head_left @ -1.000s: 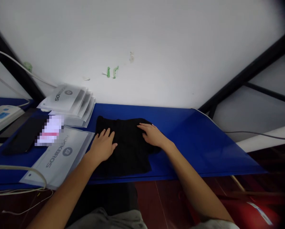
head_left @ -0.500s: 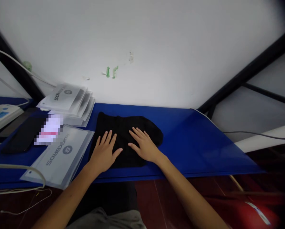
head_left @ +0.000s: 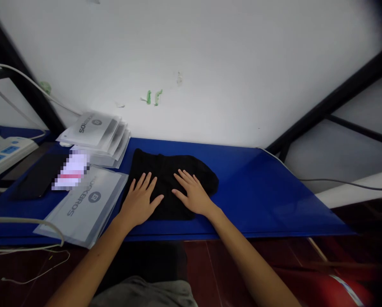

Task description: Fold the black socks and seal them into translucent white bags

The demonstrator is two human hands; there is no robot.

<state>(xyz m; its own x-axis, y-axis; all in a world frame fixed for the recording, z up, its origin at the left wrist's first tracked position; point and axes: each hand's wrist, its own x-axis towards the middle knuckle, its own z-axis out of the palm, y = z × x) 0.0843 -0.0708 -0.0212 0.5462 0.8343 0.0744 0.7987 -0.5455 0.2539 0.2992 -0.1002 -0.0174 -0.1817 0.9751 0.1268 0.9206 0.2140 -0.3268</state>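
Observation:
A black cloth item lies flat on the blue table, with a rounded end toward the right; its exact kind is hard to make out. My left hand rests palm down on its left part, fingers spread. On the right part lies my right hand, also flat with the fingers stretched out. Neither hand grips the cloth. Just left of it is a frosted plastic bag printed "ROCKBROS".
A stack of similar bags stands by the white wall. Farther left are a black phone, a lit screen partly blurred out, and a white power strip. A pale cable crosses the table's left front edge.
The camera view has shifted slightly, moving the left-side objects a little to the right. Both hands stay flat on the black cloth, in nearly the same places.

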